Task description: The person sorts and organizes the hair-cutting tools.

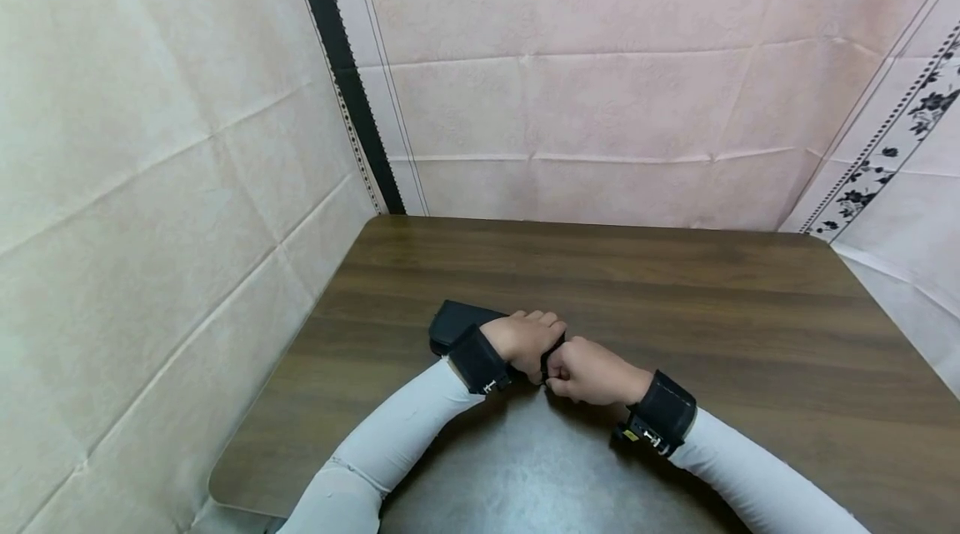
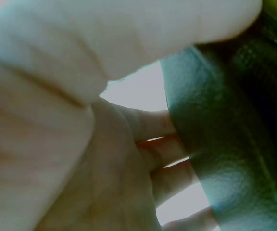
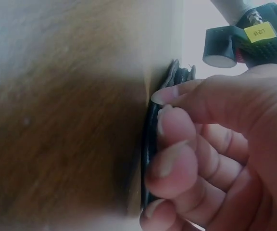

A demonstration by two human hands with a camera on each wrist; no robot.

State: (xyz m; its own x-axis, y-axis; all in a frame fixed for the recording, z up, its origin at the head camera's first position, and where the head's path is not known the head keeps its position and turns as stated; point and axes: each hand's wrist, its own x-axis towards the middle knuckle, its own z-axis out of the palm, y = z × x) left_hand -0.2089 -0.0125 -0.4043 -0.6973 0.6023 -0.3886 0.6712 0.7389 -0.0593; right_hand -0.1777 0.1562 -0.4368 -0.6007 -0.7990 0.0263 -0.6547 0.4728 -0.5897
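A black leather-like case [image 1: 461, 321] lies on the wooden table, its left end showing beyond my left wrist. My left hand [image 1: 525, 340] grips the case. In the left wrist view, thumb and fingers reach round the case's dark, stitched side [image 2: 225, 139]. At the right end, my right hand [image 1: 596, 371] pinches the case's edge with curled fingers. Close up in the right wrist view, the fingertips [image 3: 174, 166] lie along that thin black edge [image 3: 148, 149], by a layered corner. Most of the case's middle is hidden under my left hand; its exact kind cannot be told.
The brown wooden table [image 1: 675, 284] has rounded corners and a shiny glare near its front. Pale cloth hangings [image 1: 600, 101] enclose it at the back and sides. Each wrist wears a black strap with a small camera [image 1: 641, 434].
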